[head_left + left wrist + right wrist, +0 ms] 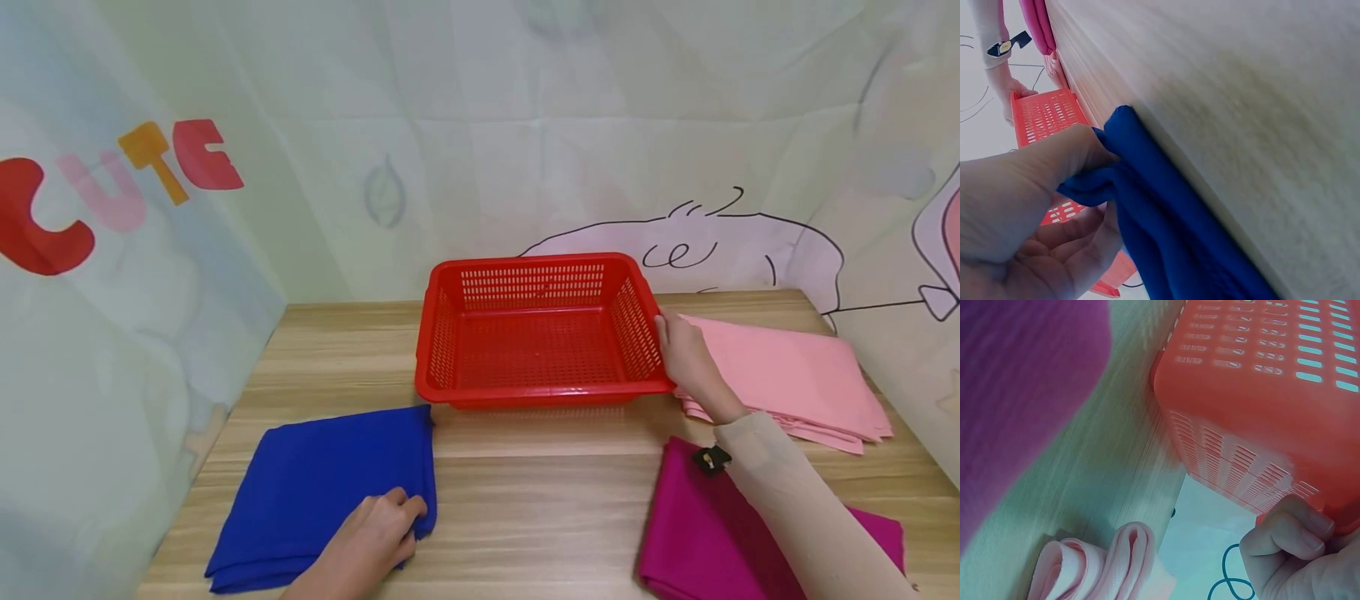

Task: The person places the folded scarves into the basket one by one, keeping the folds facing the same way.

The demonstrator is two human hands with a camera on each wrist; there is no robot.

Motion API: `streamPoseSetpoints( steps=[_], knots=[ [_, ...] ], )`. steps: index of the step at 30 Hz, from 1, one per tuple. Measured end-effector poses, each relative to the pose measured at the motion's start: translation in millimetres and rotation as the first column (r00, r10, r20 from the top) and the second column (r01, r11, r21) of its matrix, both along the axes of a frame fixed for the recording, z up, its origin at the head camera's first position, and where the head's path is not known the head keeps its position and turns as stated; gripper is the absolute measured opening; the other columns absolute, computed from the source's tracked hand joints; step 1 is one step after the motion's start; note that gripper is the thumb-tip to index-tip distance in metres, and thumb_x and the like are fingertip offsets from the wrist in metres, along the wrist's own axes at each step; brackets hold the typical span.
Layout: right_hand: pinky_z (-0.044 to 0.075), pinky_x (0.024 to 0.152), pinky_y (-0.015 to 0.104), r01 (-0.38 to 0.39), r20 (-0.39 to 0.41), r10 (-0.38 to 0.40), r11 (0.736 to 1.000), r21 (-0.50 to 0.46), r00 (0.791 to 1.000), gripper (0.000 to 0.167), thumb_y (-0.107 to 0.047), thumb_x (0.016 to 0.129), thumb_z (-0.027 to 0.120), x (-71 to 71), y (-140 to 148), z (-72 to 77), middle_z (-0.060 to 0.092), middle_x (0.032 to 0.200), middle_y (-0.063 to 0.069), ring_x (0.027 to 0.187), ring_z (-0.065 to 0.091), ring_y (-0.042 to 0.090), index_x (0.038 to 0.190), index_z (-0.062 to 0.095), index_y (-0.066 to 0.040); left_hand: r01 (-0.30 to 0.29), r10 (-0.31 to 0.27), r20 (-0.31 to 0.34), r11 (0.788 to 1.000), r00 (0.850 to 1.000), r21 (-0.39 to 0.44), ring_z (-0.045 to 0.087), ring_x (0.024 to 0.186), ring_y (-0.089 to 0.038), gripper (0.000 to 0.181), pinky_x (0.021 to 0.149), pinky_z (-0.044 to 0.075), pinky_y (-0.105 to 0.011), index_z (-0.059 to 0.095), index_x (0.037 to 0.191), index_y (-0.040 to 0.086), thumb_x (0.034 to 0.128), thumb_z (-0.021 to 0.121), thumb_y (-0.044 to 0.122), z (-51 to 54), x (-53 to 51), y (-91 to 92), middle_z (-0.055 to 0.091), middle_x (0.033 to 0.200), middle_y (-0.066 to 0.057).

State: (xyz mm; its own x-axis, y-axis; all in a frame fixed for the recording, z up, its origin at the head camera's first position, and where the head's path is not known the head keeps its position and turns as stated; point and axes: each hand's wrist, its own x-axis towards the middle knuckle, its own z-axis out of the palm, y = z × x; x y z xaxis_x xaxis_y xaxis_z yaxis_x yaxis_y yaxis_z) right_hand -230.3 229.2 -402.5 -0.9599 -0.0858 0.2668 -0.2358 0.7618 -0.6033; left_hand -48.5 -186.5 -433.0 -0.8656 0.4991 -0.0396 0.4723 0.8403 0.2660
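Note:
A folded blue cloth [330, 483] lies at the front left of the table. My left hand [375, 529] pinches its right edge; in the left wrist view, the thumb and fingers hold a fold of the blue cloth [1154, 219]. At the back middle is a red plastic basket [536, 342] with slotted walls and nothing inside. My right hand [690, 358] grips the basket's right rim, and the right wrist view shows curled fingers [1291, 528] at the rim of the red basket [1235, 406].
A folded pink cloth [787, 375] lies right of the basket. Nearer, a folded magenta cloth [705, 525] lies partly under the right forearm. Behind the wooden table [525, 500] hangs a printed fabric backdrop [450, 150].

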Motion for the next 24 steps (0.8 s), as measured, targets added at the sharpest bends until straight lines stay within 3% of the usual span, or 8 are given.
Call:
streamPoseSetpoints(
  steps=[6,20,24],
  knots=[
    [0.05,0.061,0.048,0.002,-0.004,-0.002,1.0,0.005,1.0,0.034,-0.01,0.109,0.033,0.0,0.4,-1.0,0.054,0.078,0.02,0.068,0.055,0.031,0.123,0.053,0.013,-0.003,0.002,0.034,1.0,0.999,0.006,0.051,0.057,-0.011,0.016,0.049,0.046,-0.026,0.069,0.09,0.002,0.0757,0.07,-0.004,1.0,2.3,1.5,0.055,0.072,-0.002],
    [0.051,0.06,0.047,0.004,0.009,-0.004,1.0,-0.001,1.0,0.036,-0.011,0.109,0.033,-0.4,-0.1,0.1,0.055,0.079,0.021,0.067,0.056,0.03,0.127,0.052,0.014,0.041,-0.04,-0.023,0.999,0.999,0.026,0.058,0.062,-0.013,0.018,0.051,0.05,-0.028,0.069,0.09,0.003,0.0732,0.072,-0.003,-2.1,8.3,4.1,0.058,0.075,-0.003],
    [0.052,0.061,0.047,0.005,0.009,-0.005,1.0,-0.003,1.0,0.037,-0.01,0.109,0.033,-0.5,0.0,-0.4,0.056,0.081,0.022,0.067,0.057,0.031,0.13,0.051,0.015,0.047,-0.046,-0.004,0.999,0.999,0.028,0.06,0.065,-0.014,0.018,0.054,0.052,-0.028,0.07,0.092,0.003,0.0747,0.073,-0.003,-1.9,9.1,5.5,0.06,0.077,-0.004]
  ],
)
